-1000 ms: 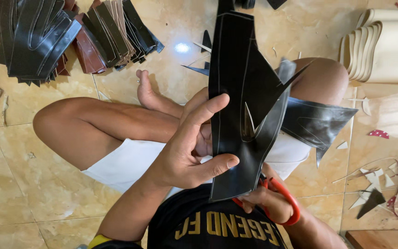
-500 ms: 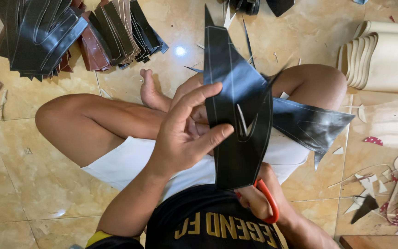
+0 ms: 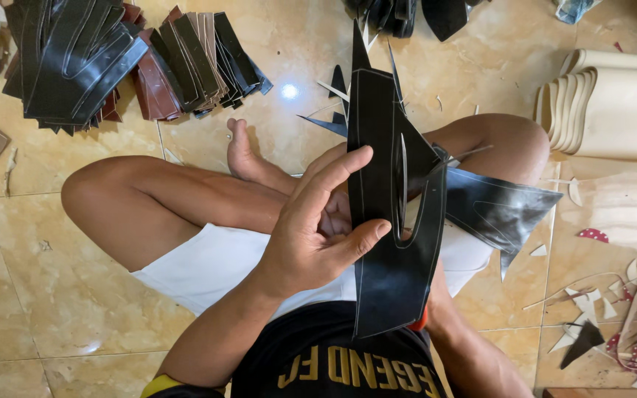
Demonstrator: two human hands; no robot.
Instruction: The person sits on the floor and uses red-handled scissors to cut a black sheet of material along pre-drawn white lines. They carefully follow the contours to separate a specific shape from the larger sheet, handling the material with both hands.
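Taking the black sheet (image 3: 392, 221) held over the lap as the landmark: far to its upper left, two heaps lie on the tiled floor (image 3: 46, 295), a black stack (image 3: 68, 59) and a brown-and-black stack (image 3: 186, 63), too overlapped to count. Just left of the sheet, the left hand (image 3: 315, 236) has its grip clamped on the sheet's edge, thumb in front. Behind the sheet's lower end the right hand is almost hidden; only a red scissor handle (image 3: 420, 320) peeks out, so its grip cannot be told. To the upper right stand cream rolls (image 3: 613, 110), cut off by the frame.
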